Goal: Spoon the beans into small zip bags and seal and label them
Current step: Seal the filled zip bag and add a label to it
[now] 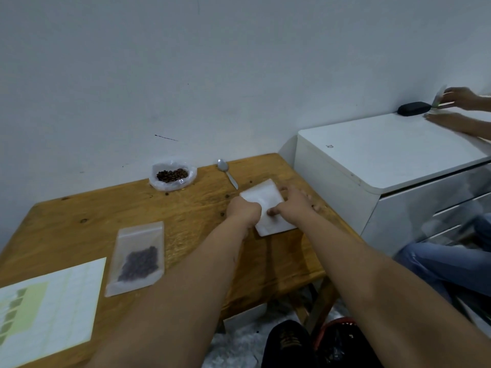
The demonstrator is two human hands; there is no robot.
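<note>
A stack of empty white zip bags [261, 193] lies near the right end of the wooden table [186, 208]. My left hand [244, 211] is closed at the stack's left edge, pinching it. My right hand [293, 201] rests on top of the stack, fingers pressing down. A clear plastic bag of brown beans [172, 176] sits open at the table's back edge. The metal spoon [227, 172] lies beside it, untouched. A filled zip bag with dark beans [138, 258] lies flat at the front left. A label sheet [47, 309] lies at the far left corner.
A white drawer cabinet [385, 155] stands right of the table, with a black case [413, 108] on it. Another person's hands [459, 107] handle something there, and their jeans-clad leg [446, 264] is at right. My dark shoe [289, 343] shows below the table edge.
</note>
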